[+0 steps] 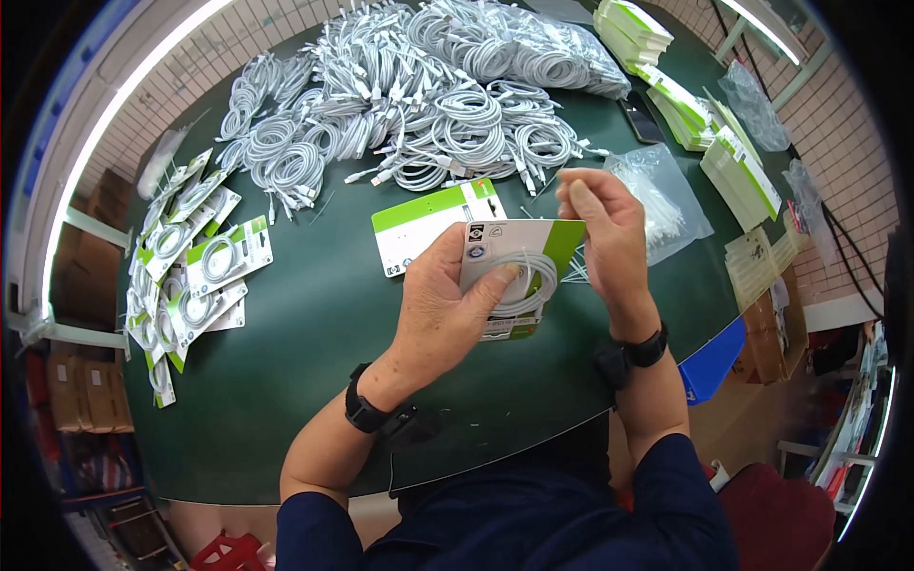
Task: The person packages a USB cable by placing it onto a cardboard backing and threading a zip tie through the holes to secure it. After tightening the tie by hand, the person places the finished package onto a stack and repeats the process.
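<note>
My left hand point(433, 309) grips a white and green packaging card, its thumb pressing a coiled white USB cable point(538, 285) against the card's face. Just beyond the card's upper right edge is my right hand point(609, 224), raised with thumb and fingers pinched together. Whatever may be between those fingertips is too small to make out. Behind the held card, another white and green card point(419, 233) lies flat on the dark green table point(314, 400). Thin white cable ties point(577, 266) show between the held card and my right wrist.
A large heap of coiled white cables point(466, 124) covers the far side. Cards with cables attached point(205, 276) pile up at left. At right are a clear bag of white ties point(657, 205), stacked cards point(738, 171) and a dark phone-like slab point(640, 119).
</note>
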A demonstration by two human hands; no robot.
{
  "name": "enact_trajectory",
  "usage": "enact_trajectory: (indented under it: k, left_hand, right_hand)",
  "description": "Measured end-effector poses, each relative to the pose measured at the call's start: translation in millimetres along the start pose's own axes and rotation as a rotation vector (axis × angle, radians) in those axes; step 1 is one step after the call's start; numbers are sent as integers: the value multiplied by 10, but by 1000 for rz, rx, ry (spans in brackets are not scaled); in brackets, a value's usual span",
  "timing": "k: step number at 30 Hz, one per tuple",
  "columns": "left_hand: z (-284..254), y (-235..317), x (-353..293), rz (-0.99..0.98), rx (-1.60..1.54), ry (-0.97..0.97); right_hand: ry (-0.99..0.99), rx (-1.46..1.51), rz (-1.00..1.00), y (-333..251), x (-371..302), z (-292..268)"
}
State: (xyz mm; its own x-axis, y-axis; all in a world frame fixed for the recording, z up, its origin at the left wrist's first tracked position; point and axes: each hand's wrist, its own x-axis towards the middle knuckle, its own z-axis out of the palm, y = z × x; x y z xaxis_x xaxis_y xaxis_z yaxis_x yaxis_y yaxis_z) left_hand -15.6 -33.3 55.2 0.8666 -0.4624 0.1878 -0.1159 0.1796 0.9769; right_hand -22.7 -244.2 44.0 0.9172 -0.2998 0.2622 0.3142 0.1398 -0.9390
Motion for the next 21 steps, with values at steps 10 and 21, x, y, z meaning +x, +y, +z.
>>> enact_trajectory:
  k: [10,21]
  left_hand:
    - [71,42,-60,-8,-6,-79]
    - [28,19,-94,-8,40,-86]
  right_hand:
    - [-553,423,526,99,-3,-49]
    - [-595,394,477,116,-34,-16]
